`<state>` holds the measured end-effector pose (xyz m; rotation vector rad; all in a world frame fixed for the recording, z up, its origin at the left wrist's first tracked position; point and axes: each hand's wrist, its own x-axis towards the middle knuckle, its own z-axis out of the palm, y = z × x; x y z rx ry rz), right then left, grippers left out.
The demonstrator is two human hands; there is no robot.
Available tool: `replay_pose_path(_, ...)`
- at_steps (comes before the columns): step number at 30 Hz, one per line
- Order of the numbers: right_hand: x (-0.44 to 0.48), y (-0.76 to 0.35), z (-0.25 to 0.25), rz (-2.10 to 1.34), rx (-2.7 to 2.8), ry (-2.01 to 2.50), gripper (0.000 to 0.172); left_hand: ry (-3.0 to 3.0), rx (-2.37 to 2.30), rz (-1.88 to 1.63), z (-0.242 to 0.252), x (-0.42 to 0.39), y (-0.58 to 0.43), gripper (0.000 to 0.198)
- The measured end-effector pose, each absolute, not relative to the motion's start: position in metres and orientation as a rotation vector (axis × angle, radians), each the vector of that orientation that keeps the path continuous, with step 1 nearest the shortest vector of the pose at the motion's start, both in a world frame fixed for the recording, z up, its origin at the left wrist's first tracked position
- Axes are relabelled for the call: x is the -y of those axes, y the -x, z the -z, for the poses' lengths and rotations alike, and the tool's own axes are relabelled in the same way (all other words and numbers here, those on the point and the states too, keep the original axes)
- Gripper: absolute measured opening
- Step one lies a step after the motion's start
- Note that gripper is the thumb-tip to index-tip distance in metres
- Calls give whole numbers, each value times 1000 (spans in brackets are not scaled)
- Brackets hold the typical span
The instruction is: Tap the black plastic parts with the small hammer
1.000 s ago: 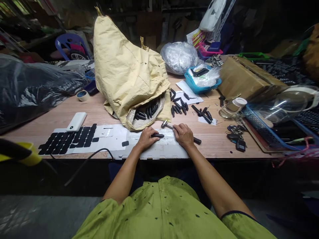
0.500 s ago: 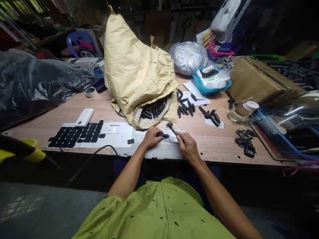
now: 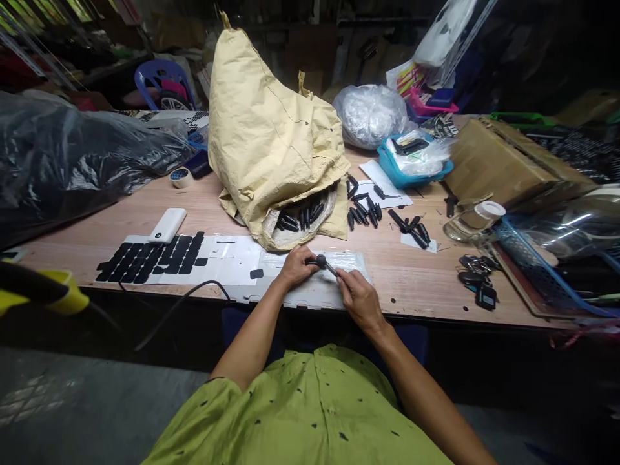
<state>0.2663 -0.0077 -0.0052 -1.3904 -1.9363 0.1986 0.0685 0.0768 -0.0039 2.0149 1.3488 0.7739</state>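
Observation:
My left hand (image 3: 296,266) is closed on a slim black tapered piece (image 3: 310,261), pinning it to a plastic-wrapped pad (image 3: 351,263) at the table's front. In my right hand (image 3: 359,296) is the handle of a small hammer (image 3: 321,260) with a dark rounded head. That head lies over the black piece and hides part of it; whether they touch I cannot tell. Beyond my hands, the mouth of a large tan sack (image 3: 276,155) opens toward me, with several similar black pieces (image 3: 305,216) inside. More black pieces (image 3: 363,210) lie loose to its right.
At left are a white power bank (image 3: 168,225), a sheet of black stickers (image 3: 145,258) and a tape roll (image 3: 181,177). To the right stand a lidded jar (image 3: 472,223), keys (image 3: 477,278), a blue basket (image 3: 537,258), a teal basket (image 3: 411,174) and a cardboard box (image 3: 504,155).
The hammer's head has come down and left from beyond the black piece onto it. My right hand has shifted slightly left and down. My left hand keeps its hold.

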Motion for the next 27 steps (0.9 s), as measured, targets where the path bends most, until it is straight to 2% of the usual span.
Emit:
replay_pose_path(10, 6, -280, 10, -188, 1902, 1418, 35, -2017, -1342, -785, 2, -75, -67, 9)
replay_pose_path(20, -67, -308, 9, 104, 2012, 1625, 30, -2080, -1364, -745, -1, -73, -65, 12)
replay_pose_path(27, -72, -305, 25, 210, 2028, 1650, 28, -2167, -1387, -684, -3, -73, -65, 12)
